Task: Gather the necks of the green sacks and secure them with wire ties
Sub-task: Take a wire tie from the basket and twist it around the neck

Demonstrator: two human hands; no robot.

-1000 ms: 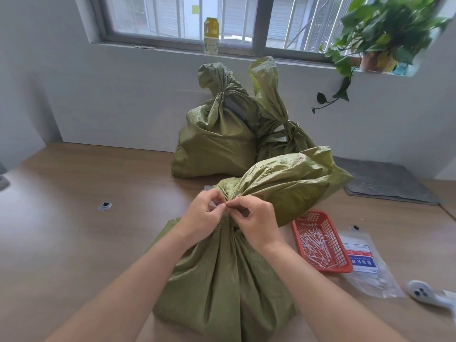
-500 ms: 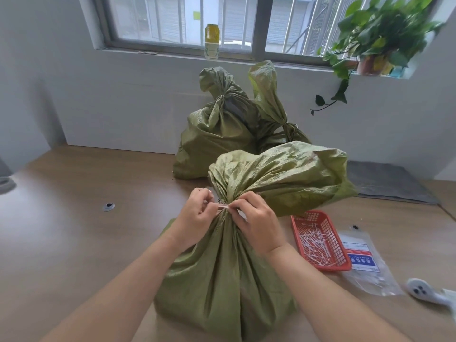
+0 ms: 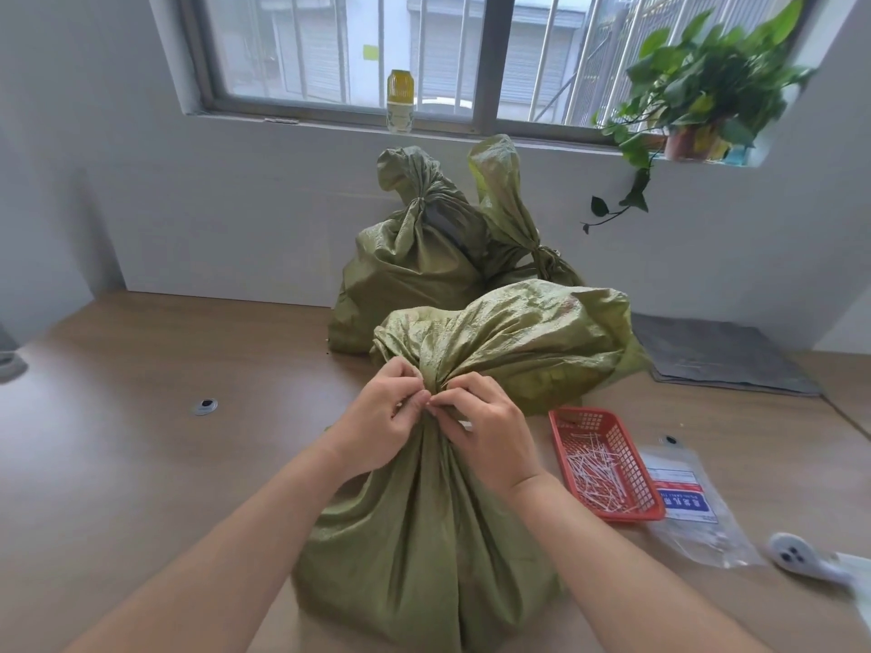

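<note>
**Both hands pinching the neck of the nearest sack**

The sack (image 3: 424, 549) I am working on stands at the middle of the near edge of the surface (image 3: 141, 464). Its neck (image 3: 431, 417) is bunched tight, and the loose top above it flops over to the right and away from me.

My left hand (image 3: 382, 426) and right hand (image 3: 485, 431) meet at that neck. The fingers of both are curled and the fingertips pinch the gathered cloth from either side. The two hands touch at the fingertips. I cannot tell whether a tie sits between my fingers, as they cover that spot.

Two more sacks stand at the far edge, against the wall under the window. Both the left tied sack (image 3: 405, 275) and the right tied sack (image 3: 513, 219) have cinched necks, and they lean against each other.

Just to the right of my sack lies a red basket (image 3: 558, 445) with a heap of white wire ties (image 3: 596, 473) in it. A clear plastic bag (image 3: 683, 501) with a printed label lies against the basket's right side. A folded grey mat (image 3: 716, 355) lies toward the far right corner.
</note>
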